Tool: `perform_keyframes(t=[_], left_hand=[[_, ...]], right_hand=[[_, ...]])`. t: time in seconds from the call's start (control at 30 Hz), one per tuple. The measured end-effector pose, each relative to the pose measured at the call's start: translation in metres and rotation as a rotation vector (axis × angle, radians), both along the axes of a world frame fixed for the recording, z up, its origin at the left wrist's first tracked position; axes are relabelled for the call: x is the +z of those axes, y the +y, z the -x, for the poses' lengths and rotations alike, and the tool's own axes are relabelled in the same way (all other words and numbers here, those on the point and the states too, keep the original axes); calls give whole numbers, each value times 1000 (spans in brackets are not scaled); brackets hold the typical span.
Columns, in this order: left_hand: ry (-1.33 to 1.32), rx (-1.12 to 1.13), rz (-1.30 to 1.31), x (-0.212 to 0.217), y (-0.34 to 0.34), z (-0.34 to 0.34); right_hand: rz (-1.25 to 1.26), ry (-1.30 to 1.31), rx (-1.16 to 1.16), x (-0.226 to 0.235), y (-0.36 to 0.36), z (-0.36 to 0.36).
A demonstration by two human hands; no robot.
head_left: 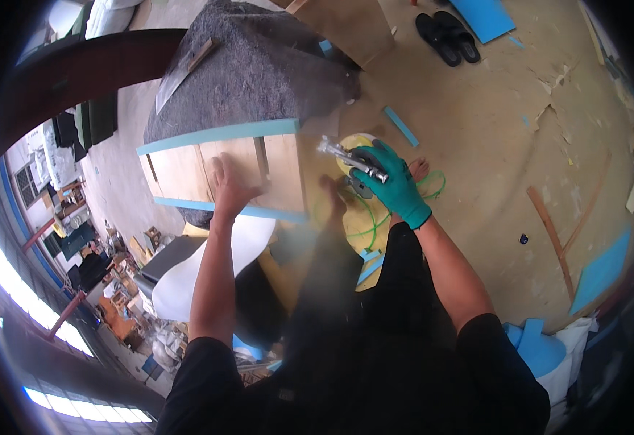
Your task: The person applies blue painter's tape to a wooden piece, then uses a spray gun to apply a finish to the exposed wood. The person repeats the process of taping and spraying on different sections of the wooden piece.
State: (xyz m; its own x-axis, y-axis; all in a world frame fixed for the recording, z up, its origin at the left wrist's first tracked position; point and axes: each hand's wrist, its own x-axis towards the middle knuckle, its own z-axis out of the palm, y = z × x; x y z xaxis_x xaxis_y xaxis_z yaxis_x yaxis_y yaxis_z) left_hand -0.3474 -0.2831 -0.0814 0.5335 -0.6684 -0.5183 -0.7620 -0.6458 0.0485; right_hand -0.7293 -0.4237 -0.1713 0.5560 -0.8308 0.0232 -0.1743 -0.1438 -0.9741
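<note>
My bare left hand point(231, 190) lies with fingers spread on a pale wooden panel point(180, 172), which has dark slots across it. Strips of light-blue foam point(219, 135) run along the panel's far and near edges. To the right of the panel, my right hand point(395, 187), in a green glove, is closed around a silver spray gun point(346, 155) whose front end points left toward the panel. Below the gun, a thin green hose point(364, 232) curls over the floor. The glove hides part of the gun's handle.
A grey fabric-covered piece point(251, 72) stands behind the panel. Black slippers point(447, 40), blue foam scraps point(401, 126) and wooden strips point(549, 228) lie on the brown floor point(476, 159). A curved white sheet point(186, 275) is at my left; clutter lies farther left.
</note>
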Motion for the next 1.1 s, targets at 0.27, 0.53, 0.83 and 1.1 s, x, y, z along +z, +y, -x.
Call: perform_keyframes(t=[0.27,0.53,0.83,1.1], left_hand=[[99,-1,90,-3,9,-3],[-80,147,64,-30,-5,18],[-251,108,140,-43,-18,28],[-199,36,231,4,-74,34]], right_hand=[[-255,-123,-51,-23,-17,-24],[-317,-116,-73,-22,-13,-27],[-409,-182,-136,-3,-12,-23],[-327,-244,-239,-1,-8,-1]])
